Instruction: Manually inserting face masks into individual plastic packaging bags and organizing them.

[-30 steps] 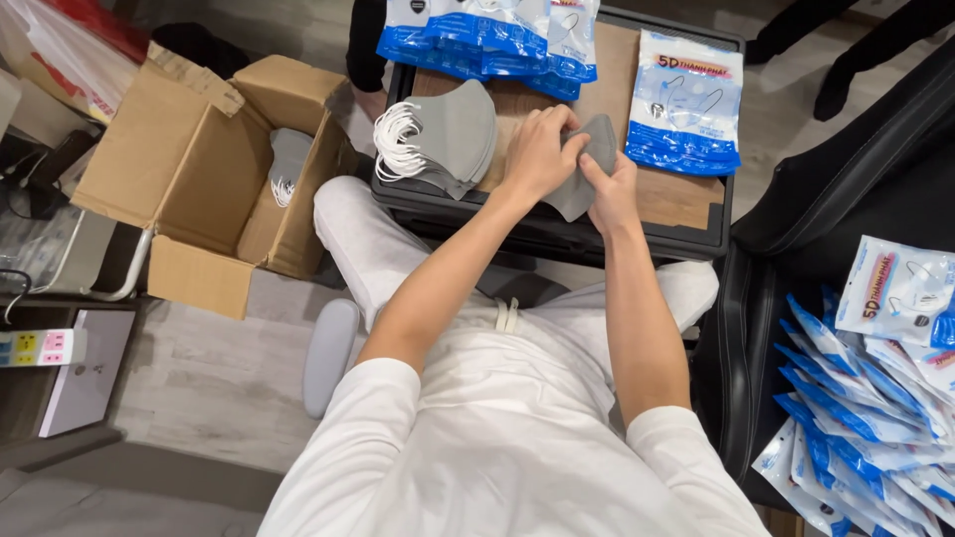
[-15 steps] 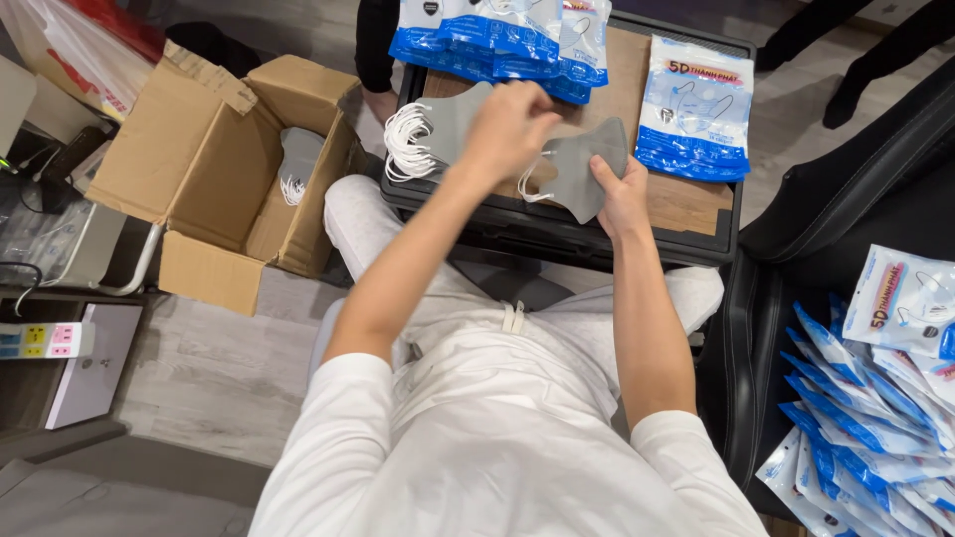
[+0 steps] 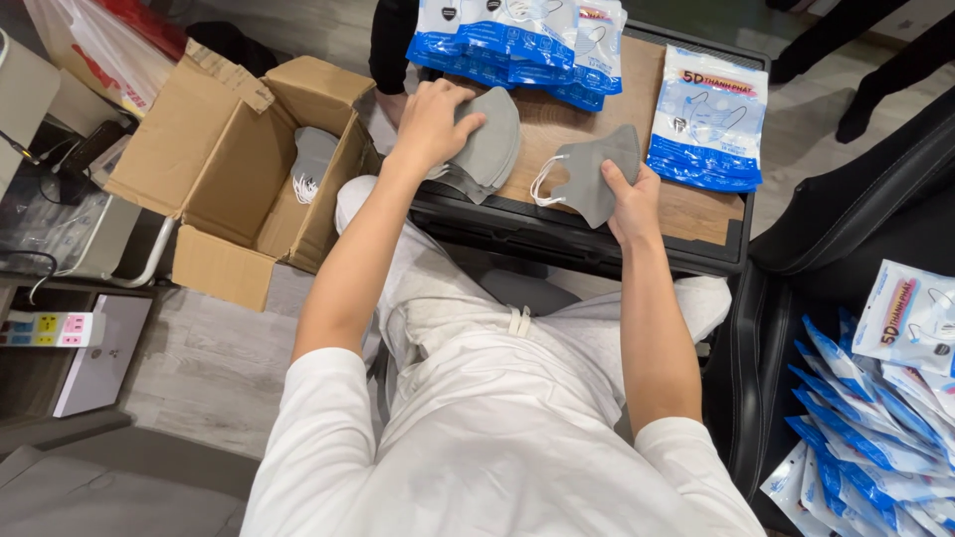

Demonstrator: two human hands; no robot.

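Note:
My left hand (image 3: 430,121) rests on a stack of grey face masks (image 3: 489,149) at the left end of a small wooden table (image 3: 696,214), fingers closed over the top mask. A separate pile of grey masks (image 3: 595,169) with white ear loops is pinched in my right hand (image 3: 631,199) just above the table's middle. A blue-and-white mask packet (image 3: 708,117) lies flat to the right of that hand.
A heap of blue-and-white packets (image 3: 517,40) sits at the table's far edge. An open cardboard box (image 3: 249,159) with grey masks inside stands on the floor at the left. More packets (image 3: 885,418) are piled on a black chair (image 3: 846,219) at the right. Another person's dark legs show beyond the table.
My hands have parted: the left moved leftward onto the mask stack, while the right stayed in the middle and kept hold of the folded masks.

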